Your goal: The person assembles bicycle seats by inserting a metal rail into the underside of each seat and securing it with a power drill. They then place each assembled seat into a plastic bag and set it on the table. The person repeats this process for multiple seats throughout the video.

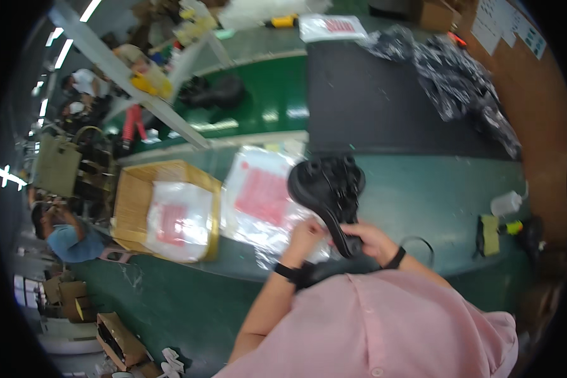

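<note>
A black bicycle saddle (pixel 324 189), its underside with rails and fittings showing, is tilted over the table in front of me. Its narrow nose points toward my body. My right hand (pixel 370 240) is closed round the nose from the right. On the other side my left hand (pixel 305 238) has its fingers drawn together close to the nose; what they pinch is too blurred to make out. Clear plastic bags with red print (pixel 261 195) lie beside and partly under the left hand. A dark rounded thing (pixel 343 269) shows between my wrists, mostly hidden.
A yellow basket (pixel 123 201) holding printed bags stands left. Behind, a black mat (pixel 384 104) carries crumpled dark plastic (pixel 460 82). Another black saddle (pixel 223 91) sits on the green conveyor (pixel 264 82). At right are a white bottle (pixel 505 203) and a tool (pixel 516 228). A co-worker (pixel 75 239) sits left.
</note>
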